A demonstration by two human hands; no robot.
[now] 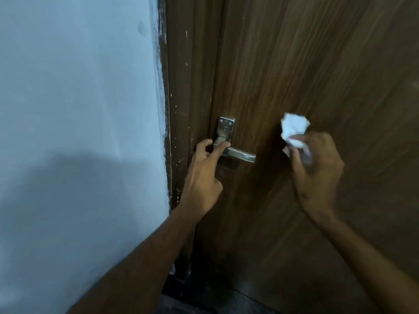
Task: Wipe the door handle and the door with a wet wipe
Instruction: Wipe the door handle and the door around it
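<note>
— Where's our wipe?
— Bunched in our right hand, just right of the handle.
— Our left hand?
— Open, forefinger on the handle, against the door.

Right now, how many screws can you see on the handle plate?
2, both at the top of the handle plate: one in its upper left corner, one upper right. The left hand may hide others.

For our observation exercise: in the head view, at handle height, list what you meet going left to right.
Pale wall → door frame → left hand → metal lever handle → crumpled wet wipe → right hand → wooden door.
</note>
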